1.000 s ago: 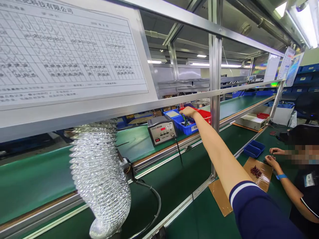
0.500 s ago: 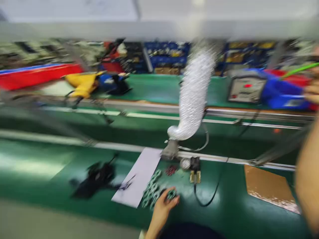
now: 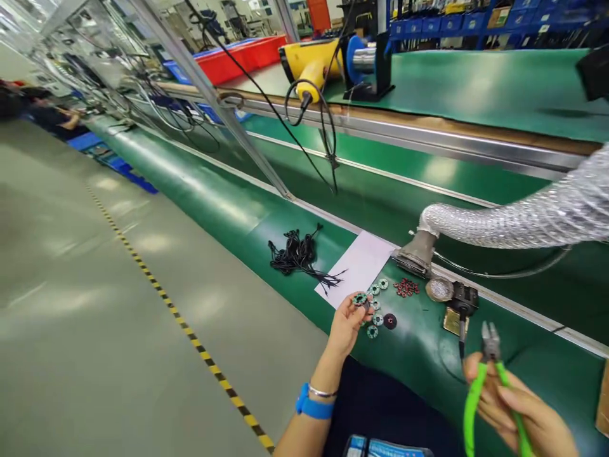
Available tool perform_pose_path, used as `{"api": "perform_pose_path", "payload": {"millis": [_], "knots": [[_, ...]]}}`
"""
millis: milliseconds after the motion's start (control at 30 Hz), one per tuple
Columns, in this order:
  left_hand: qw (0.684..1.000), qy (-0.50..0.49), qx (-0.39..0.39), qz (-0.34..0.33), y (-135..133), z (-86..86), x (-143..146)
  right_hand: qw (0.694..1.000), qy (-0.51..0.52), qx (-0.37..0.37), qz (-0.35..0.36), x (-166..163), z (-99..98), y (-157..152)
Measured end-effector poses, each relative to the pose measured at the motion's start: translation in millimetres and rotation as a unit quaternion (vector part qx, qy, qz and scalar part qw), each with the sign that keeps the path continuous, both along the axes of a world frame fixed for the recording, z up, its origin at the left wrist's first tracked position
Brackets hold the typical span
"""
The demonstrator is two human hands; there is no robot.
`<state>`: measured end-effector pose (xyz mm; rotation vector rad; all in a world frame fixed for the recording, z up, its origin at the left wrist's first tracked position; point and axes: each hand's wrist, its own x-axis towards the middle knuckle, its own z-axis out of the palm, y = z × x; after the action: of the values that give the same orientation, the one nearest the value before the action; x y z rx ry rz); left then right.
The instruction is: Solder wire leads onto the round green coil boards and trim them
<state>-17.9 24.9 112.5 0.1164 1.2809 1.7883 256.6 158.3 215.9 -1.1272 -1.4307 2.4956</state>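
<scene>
My left hand pinches a round green circuit board with a hole in its middle, near the bench's front edge. Close beside that hand lie several similar ring-shaped boards and one dark disc. My right hand, at the lower right, is wrapped round green-handled cutting pliers with their jaws pointing up. Left of the boards a bundle of black cables lies with its thin ends on a white sheet. A heap of small red parts sits right of the boards.
A silver flexible duct ends in a grey nozzle over the bench. Beside it stand a round metal tin and a black holder with a cord. A yellow heat gun and red bin occupy the upper shelf.
The view has swung left, so bench things appear farther right. My right hand has come down from the upper shelf with the green-handled pliers. My left hand still holds a round board.
</scene>
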Motion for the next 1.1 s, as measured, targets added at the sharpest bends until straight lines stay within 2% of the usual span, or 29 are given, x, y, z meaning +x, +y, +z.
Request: {"api": "perform_pose_path", "payload": {"millis": [33,100,133,200,267,367,467,600,767,933,1100], "knots": [[1.000,0.005,0.007,0.008,-1,-2.6,-20,0.999,0.016,-0.049,-0.010,-25,-12.6,-13],[1.000,0.015,0.018,0.007,-1,-8.1,-62,0.998,0.037,-0.031,-0.027,-85,-36.8,-33],[1.000,0.021,0.023,-0.002,0,-10.8,-84,0.999,0.032,-0.009,0.008,-117,-47.2,-40],[0.998,0.034,0.030,-0.032,3,-15.4,-129,0.994,-0.007,0.078,0.081,-180,-62.8,-49],[0.995,0.052,0.034,-0.074,9,-18.6,-174,0.978,-0.056,0.166,0.118,-239,-71.7,-49],[0.986,0.086,0.034,-0.142,18,-22.2,-234,0.945,-0.130,0.280,0.108,-312,-78.3,-38],[0.972,0.121,0.027,-0.198,30,-27.8,-279,0.895,-0.209,0.378,0.110,-365,-85.0,-23],[0.956,0.202,0.021,-0.211,49,-41.5,-313,0.832,-0.302,0.446,0.137,-405,-97.4,-9],[0.929,0.315,0.020,-0.193,80,-58.2,-330,0.774,-0.360,0.492,0.170,-430,-111.8,5],[0.908,0.376,0.023,-0.184,114,-69.7,-337,0.737,-0.397,0.519,0.172,-448,-120.6,26],[0.895,0.396,0.030,-0.203,136,-80.0,-344,0.717,-0.419,0.531,0.171,-456,-121.7,40]]}}
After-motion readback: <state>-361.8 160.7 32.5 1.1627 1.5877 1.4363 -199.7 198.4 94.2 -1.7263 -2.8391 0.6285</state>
